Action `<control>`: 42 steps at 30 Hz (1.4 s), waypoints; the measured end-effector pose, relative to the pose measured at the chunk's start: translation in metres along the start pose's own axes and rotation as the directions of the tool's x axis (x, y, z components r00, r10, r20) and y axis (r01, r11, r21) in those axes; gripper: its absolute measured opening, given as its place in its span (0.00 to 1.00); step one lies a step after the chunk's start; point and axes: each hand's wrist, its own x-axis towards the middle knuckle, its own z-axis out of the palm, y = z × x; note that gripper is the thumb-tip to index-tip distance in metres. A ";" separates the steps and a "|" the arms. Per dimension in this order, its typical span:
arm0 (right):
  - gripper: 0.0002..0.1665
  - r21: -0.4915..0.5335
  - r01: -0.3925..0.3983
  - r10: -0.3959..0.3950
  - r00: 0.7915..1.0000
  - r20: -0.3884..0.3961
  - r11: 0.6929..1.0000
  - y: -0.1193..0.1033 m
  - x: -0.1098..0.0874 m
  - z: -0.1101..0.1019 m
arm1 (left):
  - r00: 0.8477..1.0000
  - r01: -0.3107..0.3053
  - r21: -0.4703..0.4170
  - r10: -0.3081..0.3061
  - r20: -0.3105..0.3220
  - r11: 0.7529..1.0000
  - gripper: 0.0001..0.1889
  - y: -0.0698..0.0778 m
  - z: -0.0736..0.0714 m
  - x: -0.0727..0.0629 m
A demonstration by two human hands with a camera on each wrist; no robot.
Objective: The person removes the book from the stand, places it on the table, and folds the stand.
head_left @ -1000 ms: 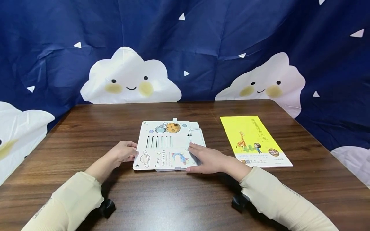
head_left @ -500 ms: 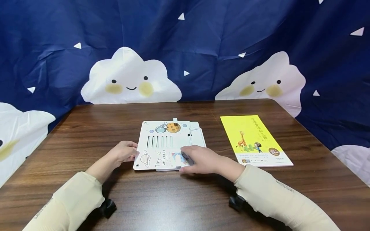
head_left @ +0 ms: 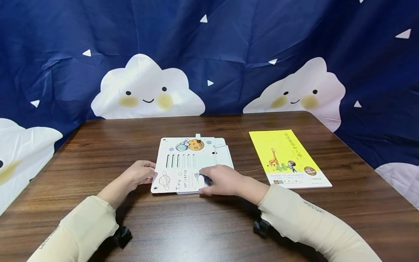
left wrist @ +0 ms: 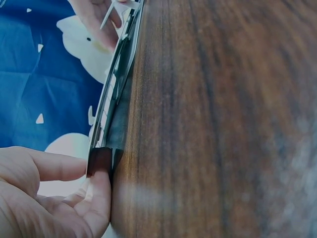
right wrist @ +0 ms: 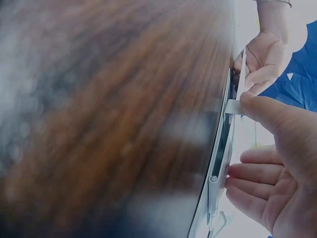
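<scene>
A white folding book stand (head_left: 183, 174) with a space print and the words "Tiny universe" lies folded flat mid-table. My left hand (head_left: 140, 173) pinches its left edge, thumb above and fingers below, as the left wrist view shows. My right hand (head_left: 222, 180) lies over the stand's near right part and partly hides the rocket picture. In the right wrist view its thumb touches a small white page clip (right wrist: 233, 107) at the near edge, while the fingers (right wrist: 255, 173) are stretched against the stand's face. A second clip (head_left: 198, 137) sticks up at the far edge.
A yellow booklet (head_left: 284, 156) with a giraffe on its cover lies to the right of the stand. All of this is on a dark wood table (head_left: 183, 225). Behind it hangs a blue curtain (head_left: 226, 40) with smiling clouds.
My right hand has slid left along the stand's near part, from its right side to over the rocket picture, its thumb reaching the near clip. The left hand and the stand stay put.
</scene>
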 end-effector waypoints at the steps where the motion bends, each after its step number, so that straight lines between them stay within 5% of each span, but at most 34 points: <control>1: 0.18 0.003 0.001 -0.001 1.000 -0.001 1.000 0.000 0.000 0.000 | 1.000 0.000 -0.002 0.000 -0.002 1.000 0.18 0.000 0.000 0.000; 24: 0.20 0.024 -0.016 0.015 0.998 0.064 1.000 0.000 0.010 -0.005 | 1.000 -0.004 -0.024 0.004 -0.008 1.000 0.18 -0.001 -0.004 -0.002; 31: 0.30 0.094 -0.069 0.062 0.996 0.069 0.993 0.016 0.028 -0.017 | 1.000 -0.012 -0.014 0.012 -0.001 1.000 0.18 0.000 -0.004 -0.001; 38: 0.33 0.254 -0.278 0.287 0.958 0.000 0.926 0.049 0.064 -0.030 | 1.000 -0.012 -0.028 0.012 -0.003 1.000 0.18 0.000 -0.001 0.000; 42: 0.34 0.389 -0.370 0.388 0.921 0.035 0.843 0.062 0.079 -0.030 | 1.000 -0.007 -0.033 0.007 -0.011 0.999 0.17 0.000 0.000 0.000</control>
